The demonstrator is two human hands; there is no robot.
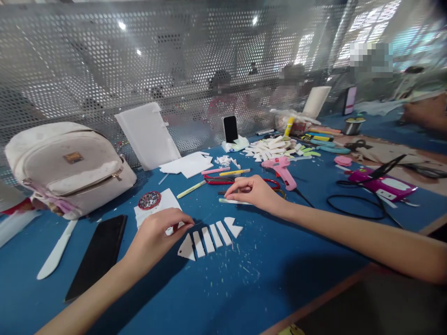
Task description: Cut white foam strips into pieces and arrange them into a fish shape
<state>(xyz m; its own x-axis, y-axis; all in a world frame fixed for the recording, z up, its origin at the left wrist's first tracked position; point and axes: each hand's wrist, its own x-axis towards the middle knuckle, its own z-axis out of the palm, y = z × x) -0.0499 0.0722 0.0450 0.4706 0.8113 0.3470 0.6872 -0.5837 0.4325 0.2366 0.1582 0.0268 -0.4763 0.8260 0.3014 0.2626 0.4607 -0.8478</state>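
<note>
My left hand [159, 228] is closed in a pinch over the table, left of a row of flat white cut pieces [208, 239] laid out like a fish skeleton. A faint thin line shows by its fingertips; what they hold is too small to name. My right hand [256, 191] is pinched too, fingertips just above a pale pen [233, 201]; anything between them is hidden. The fish shape has a pointed head piece [187, 248] with a small hole, several strips and a notched tail piece [233, 226]. Under my left hand lies a white sheet [171, 200] bearing a red-rimmed round dish [150, 200].
A white backpack [66, 167], black phone [98, 256] and white plastic knife [57, 253] lie left. Behind are markers [192, 189], a pink glue gun [282, 170], white scraps [267, 148] and a propped phone [230, 129]. A purple device [382, 184] with black cable lies right.
</note>
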